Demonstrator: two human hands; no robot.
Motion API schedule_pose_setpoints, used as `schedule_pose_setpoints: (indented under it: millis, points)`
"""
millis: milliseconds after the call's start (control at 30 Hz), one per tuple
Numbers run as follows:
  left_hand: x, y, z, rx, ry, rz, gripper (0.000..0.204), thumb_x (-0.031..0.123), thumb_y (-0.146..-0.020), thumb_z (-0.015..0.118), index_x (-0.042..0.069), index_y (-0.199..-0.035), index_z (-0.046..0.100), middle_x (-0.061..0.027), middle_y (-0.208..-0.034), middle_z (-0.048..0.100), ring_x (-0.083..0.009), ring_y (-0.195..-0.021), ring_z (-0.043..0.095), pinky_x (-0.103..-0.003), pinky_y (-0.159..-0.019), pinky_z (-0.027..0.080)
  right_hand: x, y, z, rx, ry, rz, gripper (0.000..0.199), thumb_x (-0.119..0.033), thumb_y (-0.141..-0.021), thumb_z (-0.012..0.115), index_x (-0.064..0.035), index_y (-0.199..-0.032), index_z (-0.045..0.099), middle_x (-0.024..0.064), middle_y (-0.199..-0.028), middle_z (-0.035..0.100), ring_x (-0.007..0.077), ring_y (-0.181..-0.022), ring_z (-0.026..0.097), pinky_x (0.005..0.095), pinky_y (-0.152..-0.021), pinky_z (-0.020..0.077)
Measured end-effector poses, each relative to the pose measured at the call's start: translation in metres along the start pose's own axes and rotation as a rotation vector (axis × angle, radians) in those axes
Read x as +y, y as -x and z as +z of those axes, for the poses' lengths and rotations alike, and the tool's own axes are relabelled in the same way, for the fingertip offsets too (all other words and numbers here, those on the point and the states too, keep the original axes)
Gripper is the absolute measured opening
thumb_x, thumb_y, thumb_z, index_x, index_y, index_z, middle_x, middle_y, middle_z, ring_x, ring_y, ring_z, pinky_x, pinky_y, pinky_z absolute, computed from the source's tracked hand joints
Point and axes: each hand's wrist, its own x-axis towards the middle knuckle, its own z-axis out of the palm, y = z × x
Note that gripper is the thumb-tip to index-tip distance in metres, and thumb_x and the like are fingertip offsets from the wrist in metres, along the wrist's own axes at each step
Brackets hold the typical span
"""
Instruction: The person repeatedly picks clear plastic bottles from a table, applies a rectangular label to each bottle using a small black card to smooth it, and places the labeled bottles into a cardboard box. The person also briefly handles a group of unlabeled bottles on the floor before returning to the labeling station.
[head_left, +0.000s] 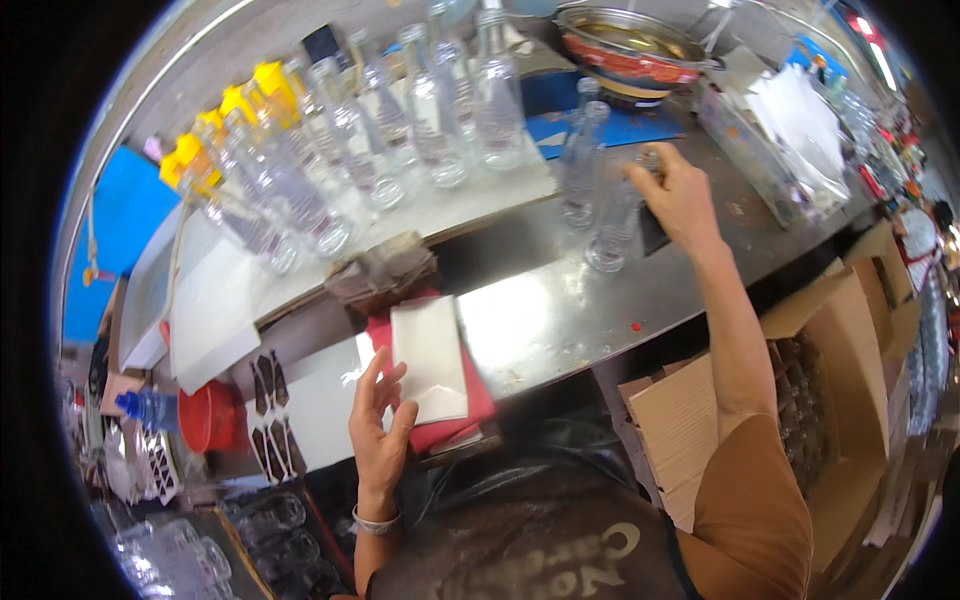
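Note:
My right hand (678,195) is closed around the neck of a clear glass bottle (612,232), whose base is at the metal tabletop (540,335). Just behind it, two more clear bottles, one of them a glass bottle (578,175), stand close together. My left hand (380,425) is held with its fingers apart and nothing in it, beside a stack of white paper sheets (428,350) lying on a red pad (478,395). Farther back, several clear bottles (435,130) stand in rows on a white-covered board (470,205).
Yellow pieces (275,85) stand behind the bottles. A strainer bowl (625,50) sits at the back right, near a clear bin (745,150). An opened cardboard box (690,440) with bottles is at my right. At left are a red bowl (208,418) and more glassware (175,555).

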Motion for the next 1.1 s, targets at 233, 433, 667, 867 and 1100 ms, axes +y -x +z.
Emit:
schedule_pose_setpoints:
  millis: [233, 433, 667, 867, 1100]
  points:
    - [-0.017, 0.034, -0.032, 0.112, -0.260, 0.079, 0.062, 0.003, -0.089, 0.068, 0.002, -0.147, 0.046, -0.0139, -0.145, 0.052, -0.0249, -0.124, 0.060, -0.037, -0.105, 0.046, -0.007, 0.028, -0.008, 0.180, -0.026, -0.097, 0.046, -0.023, -0.092, 0.073, -0.0039, -0.132, 0.061, 0.0089, -0.102, 0.070, 0.0057, -0.057, 0.039, 0.0253, -0.054, 0.0383]
    - [-0.052, 0.059, -0.090, 0.561, -0.776, 0.137, 0.058, 0.017, -0.088, 0.073, -0.006, -0.137, 0.051, -0.0264, -0.143, 0.051, -0.0404, -0.133, 0.049, -0.044, -0.111, 0.039, -0.045, 0.107, 0.014, 0.063, -0.327, -0.173, 0.029, -0.006, -0.094, 0.066, -0.0031, -0.123, 0.065, 0.0007, -0.102, 0.069, 0.0055, -0.062, 0.044, 0.0210, -0.057, 0.0389]
    - [-0.077, 0.039, -0.147, 0.735, -0.756, 0.079, 0.067, 0.019, -0.088, 0.075, -0.007, -0.142, 0.046, -0.0259, -0.150, 0.042, -0.0397, -0.139, 0.043, -0.043, -0.111, 0.040, -0.029, 0.136, 0.123, -0.247, -0.123, -0.198, 0.021, -0.017, -0.087, 0.072, -0.0026, -0.102, 0.068, 0.0151, -0.089, 0.070, 0.0314, -0.066, 0.064, 0.0408, -0.063, 0.0502]
    - [-0.069, -0.064, -0.178, 0.701, -1.222, 0.315, 0.071, 0.014, -0.082, 0.076, 0.004, -0.145, 0.047, -0.0226, -0.156, 0.037, -0.0366, -0.149, 0.029, -0.057, -0.119, 0.021, -0.040, 0.131, 0.128, -0.218, 0.022, -0.336, 0.030, -0.016, -0.083, 0.073, -0.0020, -0.108, 0.066, 0.0149, -0.104, 0.067, 0.0343, -0.099, 0.060, 0.0430, -0.089, 0.0457]
    - [-0.035, -0.121, -0.261, 0.921, -0.471, 0.040, 0.020, 0.015, -0.101, 0.053, 0.001, -0.097, 0.067, -0.0143, -0.097, 0.070, -0.0239, -0.095, 0.067, -0.036, -0.089, 0.050, -0.034, 0.142, 0.110, -0.234, -0.061, -0.199, 0.028, -0.012, -0.083, 0.072, -0.0005, -0.108, 0.066, 0.0158, -0.107, 0.067, 0.0349, -0.103, 0.061, 0.0428, -0.094, 0.0440]
